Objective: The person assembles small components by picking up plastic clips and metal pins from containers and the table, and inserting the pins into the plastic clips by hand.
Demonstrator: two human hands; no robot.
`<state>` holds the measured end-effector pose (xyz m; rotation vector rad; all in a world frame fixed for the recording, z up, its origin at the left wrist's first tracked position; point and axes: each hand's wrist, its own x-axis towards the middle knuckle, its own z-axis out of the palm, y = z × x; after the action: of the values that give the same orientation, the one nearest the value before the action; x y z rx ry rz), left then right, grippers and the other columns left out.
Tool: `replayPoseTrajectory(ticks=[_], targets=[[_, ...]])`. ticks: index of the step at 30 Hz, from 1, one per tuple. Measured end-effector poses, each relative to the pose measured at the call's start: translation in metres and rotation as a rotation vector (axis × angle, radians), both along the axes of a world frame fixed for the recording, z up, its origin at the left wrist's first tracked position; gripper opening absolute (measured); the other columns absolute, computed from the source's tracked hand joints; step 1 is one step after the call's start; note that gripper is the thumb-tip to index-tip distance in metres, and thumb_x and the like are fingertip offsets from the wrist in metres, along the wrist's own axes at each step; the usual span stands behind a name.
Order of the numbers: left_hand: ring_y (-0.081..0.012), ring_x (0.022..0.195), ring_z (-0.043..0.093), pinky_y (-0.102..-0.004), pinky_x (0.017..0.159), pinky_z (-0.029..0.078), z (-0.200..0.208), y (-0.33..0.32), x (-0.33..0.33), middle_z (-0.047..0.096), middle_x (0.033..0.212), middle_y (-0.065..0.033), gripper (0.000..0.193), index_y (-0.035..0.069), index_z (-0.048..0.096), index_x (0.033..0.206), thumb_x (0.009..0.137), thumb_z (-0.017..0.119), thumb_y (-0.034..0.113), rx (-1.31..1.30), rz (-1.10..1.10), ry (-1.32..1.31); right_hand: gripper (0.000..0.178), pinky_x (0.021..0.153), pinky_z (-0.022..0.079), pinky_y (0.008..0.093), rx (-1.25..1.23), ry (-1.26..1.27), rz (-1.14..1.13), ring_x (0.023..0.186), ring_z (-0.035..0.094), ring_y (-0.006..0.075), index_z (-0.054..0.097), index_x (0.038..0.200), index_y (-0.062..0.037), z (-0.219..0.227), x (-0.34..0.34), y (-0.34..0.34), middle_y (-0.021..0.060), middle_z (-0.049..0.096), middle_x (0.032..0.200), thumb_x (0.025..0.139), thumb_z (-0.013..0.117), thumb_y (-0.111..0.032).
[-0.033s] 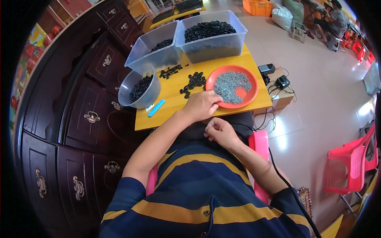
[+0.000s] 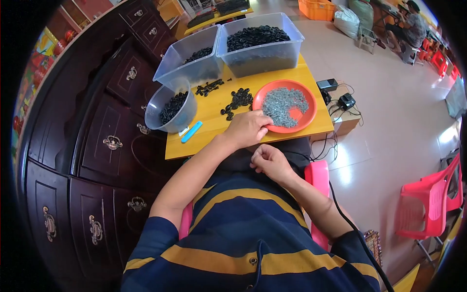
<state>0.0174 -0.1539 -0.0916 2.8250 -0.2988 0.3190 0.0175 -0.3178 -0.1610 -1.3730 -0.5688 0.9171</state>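
Note:
My left hand [image 2: 248, 128] reaches over the near left rim of an orange-red plate [image 2: 312, 102]. Its thumb and fingers are pinched together at the edge of a heap of small silvery metal pieces [image 2: 282, 103] in the plate; what they hold, if anything, is hidden. Just in front of the table edge, my right hand [image 2: 273, 163] hovers above my lap with curled fingers, and I cannot make out anything in them. Small black oval parts [image 2: 240, 98] lie loose left of the plate, and longer black pieces [image 2: 209, 88] lie farther left.
Two clear plastic bins [image 2: 265, 58] [image 2: 187, 70] of black parts stand along the table's back. A round clear tub [image 2: 170, 109] and a light-blue tool [image 2: 191, 132] are at the left. Dark drawers [image 2: 112, 141] flank the table. A box with devices [image 2: 343, 119] stands right. Someone sits far off [image 2: 413, 29].

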Motion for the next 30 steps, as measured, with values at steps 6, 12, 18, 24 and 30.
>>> replayPoseTrajectory(ticks=[6,12,18,24,30], targets=[[-0.0289,0.086,0.065,-0.0416,0.071,0.053,0.001,0.008,0.008,0.063,0.089,-0.0075,0.019,0.014,0.071,0.099,0.081,0.068,0.018,0.068,-0.055,0.036,0.011,0.064,0.047,0.0209,0.102,0.091,0.001,0.070,0.058,0.0080,0.056,0.092,-0.0071,0.002,0.004,-0.001,0.0035,0.065,0.086,0.097,0.059,-0.016],[-0.0276,0.081,0.064,-0.0406,0.068,0.053,0.003,0.005,0.008,0.058,0.084,-0.0079,0.016,0.014,0.070,0.095,0.080,0.070,0.020,0.172,-0.193,-0.001,0.009,0.070,0.052,0.0254,0.073,0.122,0.031,0.081,0.062,0.0123,0.055,0.093,-0.0031,0.009,0.003,-0.002,0.0041,0.062,0.087,0.096,0.057,-0.012],[-0.0276,0.078,0.065,-0.0397,0.065,0.054,-0.006,0.003,0.007,0.059,0.085,-0.0076,0.013,0.014,0.070,0.091,0.081,0.070,0.022,0.239,-0.237,-0.079,0.013,0.067,0.047,0.0207,0.107,0.097,0.043,0.072,0.058,0.0069,0.056,0.093,-0.0089,0.002,0.001,0.001,0.0016,0.064,0.086,0.099,0.059,-0.020],[-0.0269,0.077,0.066,-0.0396,0.065,0.053,-0.010,0.007,0.005,0.062,0.082,-0.0056,0.010,0.013,0.071,0.083,0.080,0.070,0.022,-0.063,-0.174,-0.062,0.010,0.069,0.052,0.0257,0.060,0.076,0.075,0.081,0.063,0.0128,0.055,0.093,-0.0018,0.010,0.001,0.000,0.0052,0.063,0.087,0.095,0.058,-0.012],[-0.0271,0.075,0.065,-0.0393,0.065,0.051,-0.015,0.012,0.005,0.063,0.077,-0.0062,0.010,0.012,0.071,0.079,0.077,0.074,0.021,-0.241,-0.143,-0.051,0.010,0.070,0.052,0.0260,0.028,0.038,0.088,0.081,0.064,0.0132,0.056,0.092,-0.0016,0.010,0.001,-0.002,0.0065,0.064,0.086,0.094,0.057,-0.012]])
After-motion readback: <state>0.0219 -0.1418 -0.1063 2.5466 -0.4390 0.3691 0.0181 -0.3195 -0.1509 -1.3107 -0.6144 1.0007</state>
